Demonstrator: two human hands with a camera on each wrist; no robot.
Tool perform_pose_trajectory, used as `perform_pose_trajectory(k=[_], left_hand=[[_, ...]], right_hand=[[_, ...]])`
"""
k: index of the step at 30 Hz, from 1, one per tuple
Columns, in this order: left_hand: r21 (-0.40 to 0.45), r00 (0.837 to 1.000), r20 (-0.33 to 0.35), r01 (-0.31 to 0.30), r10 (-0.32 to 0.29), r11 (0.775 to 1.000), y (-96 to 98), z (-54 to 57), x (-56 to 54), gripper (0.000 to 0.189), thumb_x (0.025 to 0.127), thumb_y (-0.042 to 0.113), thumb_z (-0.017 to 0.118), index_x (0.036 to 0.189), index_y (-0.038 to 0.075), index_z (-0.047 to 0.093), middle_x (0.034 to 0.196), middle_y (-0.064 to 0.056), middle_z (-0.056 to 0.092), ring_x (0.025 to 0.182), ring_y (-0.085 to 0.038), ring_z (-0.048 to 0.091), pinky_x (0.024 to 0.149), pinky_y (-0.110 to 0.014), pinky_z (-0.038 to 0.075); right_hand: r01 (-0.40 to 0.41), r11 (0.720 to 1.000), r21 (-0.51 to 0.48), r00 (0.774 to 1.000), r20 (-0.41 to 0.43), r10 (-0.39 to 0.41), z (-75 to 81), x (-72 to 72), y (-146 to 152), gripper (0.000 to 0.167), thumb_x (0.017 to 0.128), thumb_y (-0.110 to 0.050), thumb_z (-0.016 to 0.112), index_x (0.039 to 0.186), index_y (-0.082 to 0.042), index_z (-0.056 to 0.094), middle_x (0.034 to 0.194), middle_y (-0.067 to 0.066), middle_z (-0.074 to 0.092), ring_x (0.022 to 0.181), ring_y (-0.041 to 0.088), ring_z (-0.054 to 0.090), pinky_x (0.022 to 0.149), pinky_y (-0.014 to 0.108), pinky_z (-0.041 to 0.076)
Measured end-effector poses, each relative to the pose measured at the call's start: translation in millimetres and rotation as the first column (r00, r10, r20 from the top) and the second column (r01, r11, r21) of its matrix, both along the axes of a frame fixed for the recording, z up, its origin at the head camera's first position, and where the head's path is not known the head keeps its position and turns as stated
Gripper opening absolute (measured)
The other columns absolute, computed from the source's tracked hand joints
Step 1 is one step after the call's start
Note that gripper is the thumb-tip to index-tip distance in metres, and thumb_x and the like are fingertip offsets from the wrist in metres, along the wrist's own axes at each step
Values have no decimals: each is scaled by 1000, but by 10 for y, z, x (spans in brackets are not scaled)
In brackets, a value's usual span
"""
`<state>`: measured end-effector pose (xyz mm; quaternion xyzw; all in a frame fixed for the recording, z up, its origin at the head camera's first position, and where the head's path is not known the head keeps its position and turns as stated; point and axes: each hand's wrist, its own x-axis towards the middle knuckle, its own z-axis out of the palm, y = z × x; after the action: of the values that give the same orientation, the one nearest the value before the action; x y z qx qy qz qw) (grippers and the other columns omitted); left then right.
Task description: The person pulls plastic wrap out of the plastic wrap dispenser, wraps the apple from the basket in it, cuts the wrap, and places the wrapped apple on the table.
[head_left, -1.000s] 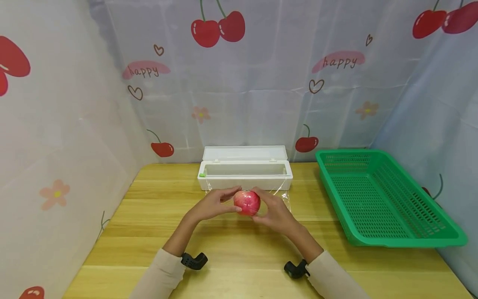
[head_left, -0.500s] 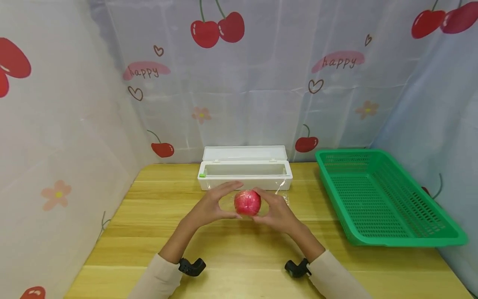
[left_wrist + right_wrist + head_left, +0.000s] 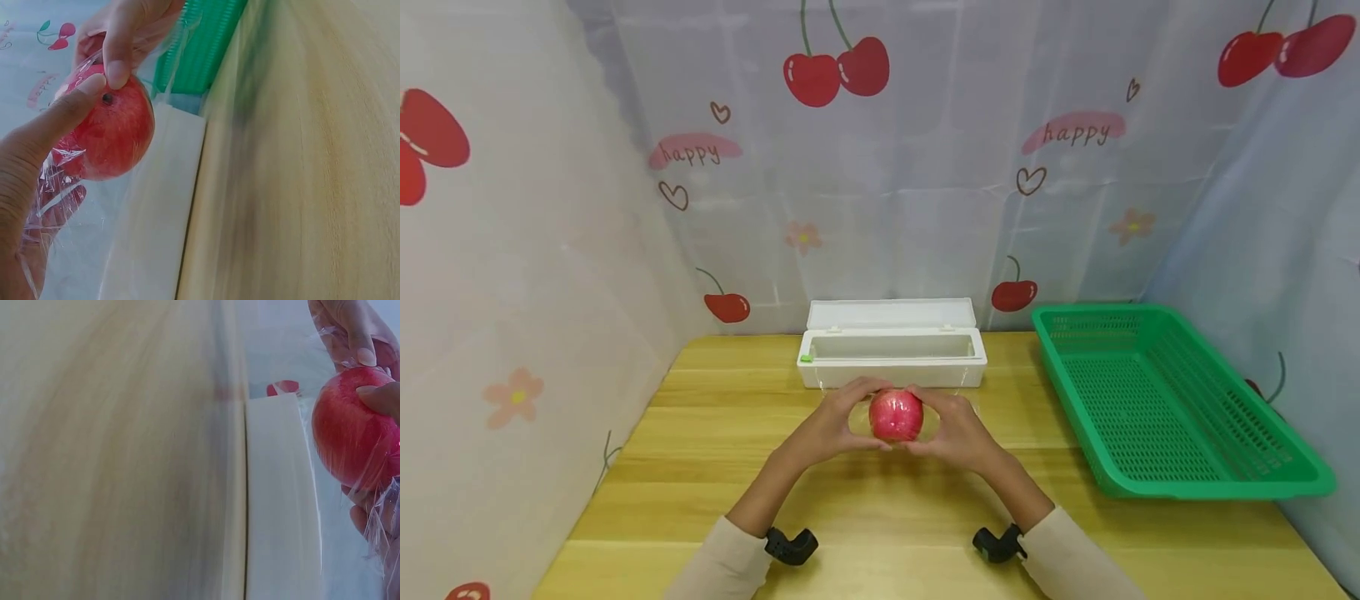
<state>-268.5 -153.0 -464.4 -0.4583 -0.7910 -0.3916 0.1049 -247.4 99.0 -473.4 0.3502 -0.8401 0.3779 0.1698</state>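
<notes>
A red apple [image 3: 896,415] is held up between the two hands, in front of the white box. Clear plastic wrap [image 3: 386,515] lies over it, with crinkled loose folds trailing at its sides. My left hand [image 3: 831,423] grips the apple from the left, its thumb near the dark dimple in the left wrist view. From the other side my right hand [image 3: 958,429] pinches it between thumb and fingers. The thumb tips almost meet on the near side of the fruit.
Behind the hands stands a white cling film box [image 3: 891,374] with its lid up and a small green slider at its left end. A green slotted basket [image 3: 1217,488] sits at the right of the wooden table [image 3: 880,533]. Printed curtains [image 3: 917,208] enclose the table.
The left fingers spread away from the apple half a second ago and have come back onto it. The right hand keeps its hold throughout. The head view has tilted up slightly.
</notes>
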Motion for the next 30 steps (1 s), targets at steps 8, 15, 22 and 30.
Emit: perform_pose_trajectory(k=[8,15,22,30], left_hand=[[45,996,80,24,-28,999,10,-53,24,77,73,24,93,139,11,56,132,-1,61,122,-18,60,101,-32,53],[73,990,136,31,-40,997,10,-52,26,78,72,22,94,139,11,56,133,-3,62,123,-20,61,102,-33,52],[118,976,219,-22,-5,993,27,-74,30,73,74,24,93,138,15,60,134,0,63,122,-19,63,96,-32,55],[195,950,311,-87,22,977,51,-124,40,69,72,22,95,134,20,65,131,4,66,119,-20,65,90,-39,58]], right_hand=[[-13,1000,-9,997,76,13,-5,43,6,70,70,-30,94,132,-11,65,123,0,71,110,17,68,89,46,60],[-19,1000,-12,994,106,20,27,31,19,69,72,-37,92,131,-11,66,124,-1,71,110,15,68,89,45,60],[-20,1000,-15,989,147,22,67,17,46,71,73,-41,92,133,-13,66,126,-3,70,112,15,67,92,44,59],[-42,999,-6,980,196,42,70,-26,74,71,75,-50,89,134,-17,66,127,-8,69,116,13,65,96,45,56]])
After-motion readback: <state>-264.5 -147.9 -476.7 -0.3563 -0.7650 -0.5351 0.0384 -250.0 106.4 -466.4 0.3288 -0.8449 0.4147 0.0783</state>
